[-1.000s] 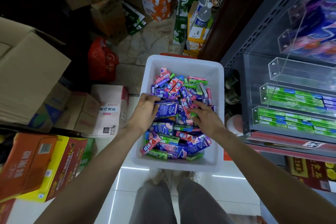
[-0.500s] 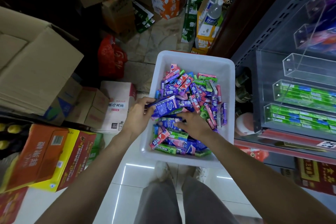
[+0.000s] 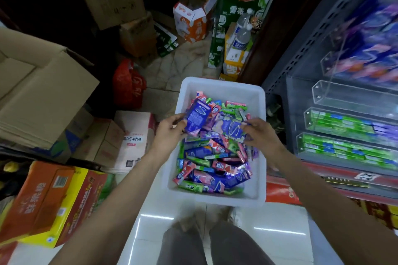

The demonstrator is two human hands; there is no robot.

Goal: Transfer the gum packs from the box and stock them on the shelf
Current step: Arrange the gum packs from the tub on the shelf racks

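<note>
I see my left hand (image 3: 169, 130) holding a stack of blue-purple rectangular gum packs (image 3: 197, 118) above the far left part of the white plastic box (image 3: 256, 96), fingers curled round the stack's near end, thumb on top. The stack tilts, its glossy wrapper showing a white swirl. My right hand (image 3: 261, 133) pinches a lilac-and-blue flat gum pack (image 3: 229, 128) by its right end, just over the heap. The box on the floor holds a jumble of pink, green and blue packs (image 3: 212, 165). At right, the grey metal shelf (image 3: 305, 49) carries clear trays of green packs (image 3: 344, 123).
</note>
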